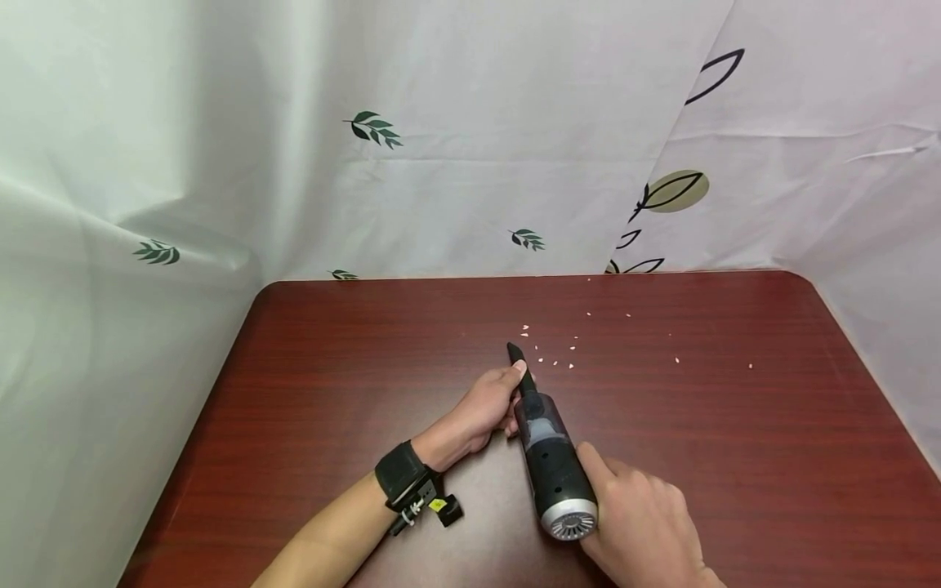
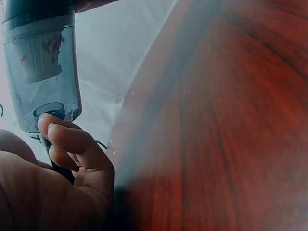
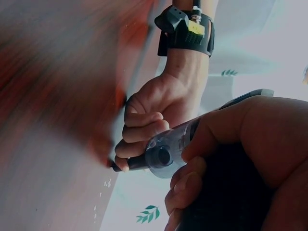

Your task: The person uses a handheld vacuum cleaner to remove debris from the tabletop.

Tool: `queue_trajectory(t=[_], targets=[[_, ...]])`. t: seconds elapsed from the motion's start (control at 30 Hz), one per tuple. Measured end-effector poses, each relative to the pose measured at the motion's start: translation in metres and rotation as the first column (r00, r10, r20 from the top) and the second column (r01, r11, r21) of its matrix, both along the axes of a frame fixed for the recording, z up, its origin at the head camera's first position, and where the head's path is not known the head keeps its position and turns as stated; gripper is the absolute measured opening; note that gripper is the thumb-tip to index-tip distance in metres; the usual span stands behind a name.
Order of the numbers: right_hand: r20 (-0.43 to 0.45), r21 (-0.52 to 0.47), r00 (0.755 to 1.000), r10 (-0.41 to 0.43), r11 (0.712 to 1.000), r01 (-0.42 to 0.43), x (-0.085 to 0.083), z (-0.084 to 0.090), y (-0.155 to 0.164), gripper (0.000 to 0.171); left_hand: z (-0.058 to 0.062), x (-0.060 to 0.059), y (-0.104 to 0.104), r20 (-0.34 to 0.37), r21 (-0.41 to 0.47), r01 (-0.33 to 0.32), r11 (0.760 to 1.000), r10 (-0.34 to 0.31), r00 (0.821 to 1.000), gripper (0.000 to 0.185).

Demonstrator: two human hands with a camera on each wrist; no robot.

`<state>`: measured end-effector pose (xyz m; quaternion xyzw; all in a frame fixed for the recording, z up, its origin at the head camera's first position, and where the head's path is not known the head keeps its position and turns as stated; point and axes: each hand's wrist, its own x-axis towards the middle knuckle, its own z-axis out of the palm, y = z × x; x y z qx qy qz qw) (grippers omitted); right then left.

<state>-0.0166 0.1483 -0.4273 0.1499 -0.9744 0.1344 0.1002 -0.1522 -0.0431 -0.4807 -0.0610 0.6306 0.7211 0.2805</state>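
A black handheld vacuum cleaner (image 1: 553,469) with a silver vented end is held above the table, its narrow black nozzle (image 1: 515,353) pointing away from me. My right hand (image 1: 643,514) grips its body near the vented end. With thumb and curled fingers, my left hand (image 1: 488,402) holds the nozzle where it joins the clear dust cup. Inside that dust cup (image 2: 41,91), the left wrist view shows a white pleated filter and a few small scraps. Small white scraps (image 1: 555,363) lie scattered on the table beyond the nozzle tip.
The reddish-brown wooden table (image 1: 309,367) has rounded far corners. White curtains (image 1: 470,188) with leaf prints hang behind it and along both sides. A black wrist strap with a small camera (image 1: 419,488) sits on my left wrist. More scraps (image 1: 677,360) lie farther right.
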Motion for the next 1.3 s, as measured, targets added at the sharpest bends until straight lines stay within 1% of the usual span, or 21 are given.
queue_trajectory(t=[0.13, 0.33, 0.47, 0.8, 0.93, 1.07, 1.17, 1.3], targets=[[0.008, 0.006, 1.000, -0.011, 1.000, 0.011, -0.002, 0.001, 0.002, 0.046, 0.000, -0.003, 0.004, -0.002, -0.005, 0.002, 1.000, -0.002, 1.000, 0.041], [0.018, 0.006, 1.000, -0.024, 1.000, 0.024, -0.006, 0.001, 0.004, 0.042, 0.000, -0.010, 0.009, -0.008, -0.006, 0.008, 1.000, -0.008, 1.000, 0.039], [-0.007, -0.002, 1.000, -0.023, 1.000, 0.023, -0.009, -0.001, 0.006, 0.040, 0.000, -0.013, 0.010, -0.021, -0.020, 0.019, 1.000, -0.019, 1.000, 0.040], [-0.072, -0.020, 0.997, -0.009, 1.000, 0.007, -0.016, -0.003, 0.009, 0.042, 0.000, -0.022, 0.011, -0.005, -0.029, 0.035, 0.999, -0.035, 0.999, 0.044], [-0.059, -0.020, 0.998, -0.009, 1.000, 0.008, -0.022, -0.002, 0.009, 0.042, 0.001, -0.027, 0.011, -0.002, -0.019, 0.036, 0.999, -0.036, 0.999, 0.044], [-0.024, -0.021, 1.000, -0.019, 1.000, 0.018, -0.025, 0.000, 0.009, 0.041, 0.001, -0.029, 0.011, -0.002, -0.010, 0.032, 0.999, -0.032, 0.999, 0.043], [-0.007, -0.022, 1.000, -0.024, 0.999, 0.024, -0.025, 0.001, 0.008, 0.041, 0.002, -0.029, 0.012, 0.005, -0.008, 0.027, 1.000, -0.027, 1.000, 0.043], [-0.010, -0.024, 1.000, -0.030, 0.999, 0.029, -0.020, 0.002, 0.009, 0.042, 0.002, -0.026, 0.013, 0.021, -0.014, 0.034, 0.999, -0.033, 0.999, 0.046]])
